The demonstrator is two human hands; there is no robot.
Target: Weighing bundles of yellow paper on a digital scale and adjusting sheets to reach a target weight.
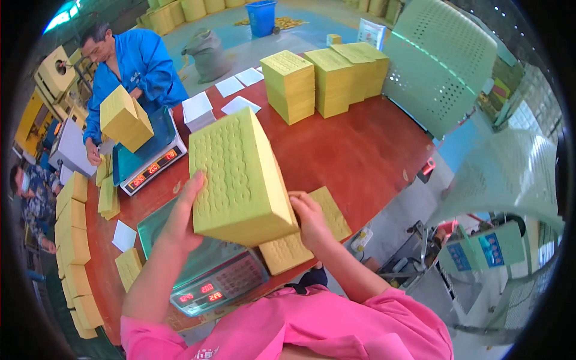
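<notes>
Gripping a yellow stack (pixel 240 177) over the scale (pixel 207 279), left hand (pixel 180 219) clamped at 9 o'clock, right hand (pixel 309 219) at 3 o'clock.

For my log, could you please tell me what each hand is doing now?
Left hand: closed on the thick yellow embossed paper block.
Right hand: holding the same block.

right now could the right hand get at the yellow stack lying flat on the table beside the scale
Probably yes: the right hand hovers right over that flat stack, nothing between. But with the left hand it holds up the big yellow block.
</notes>
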